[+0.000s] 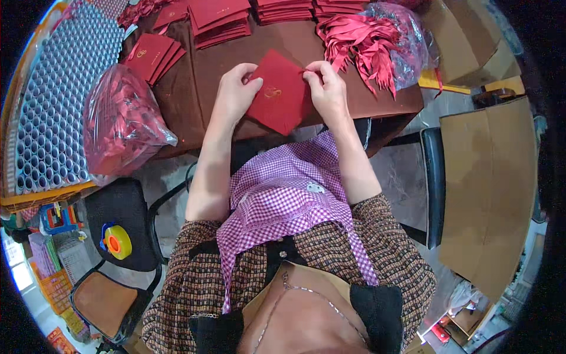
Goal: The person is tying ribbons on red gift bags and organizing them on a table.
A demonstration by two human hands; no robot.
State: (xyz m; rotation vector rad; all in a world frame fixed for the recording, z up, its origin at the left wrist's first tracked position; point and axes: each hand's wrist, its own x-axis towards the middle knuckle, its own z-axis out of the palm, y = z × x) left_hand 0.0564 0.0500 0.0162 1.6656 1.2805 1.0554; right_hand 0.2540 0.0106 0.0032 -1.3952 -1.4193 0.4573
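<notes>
A red card point(275, 94) with a small gold emblem is held up above the near edge of the table, turned so one corner points down. My left hand point(239, 91) pinches it at its left side between thumb and fingers. On the opposite side, my right hand point(326, 91) is closed at the card's right corner, where a bit of red ribbon seems to show at the fingertips. Whether that ribbon is attached to the card I cannot tell. A loose bunch of red ribbons point(362, 50) lies on the table beyond my right hand.
Stacks of red cards point(219, 20) line the back of the brown-covered table point(200, 112). More cards point(153, 58) fan out at left, near a plastic bag point(124, 121) of red pieces. Rows of tubes point(65, 100) stand far left. Yellow tape point(118, 242) rests on a chair; cardboard point(486, 189) stands right.
</notes>
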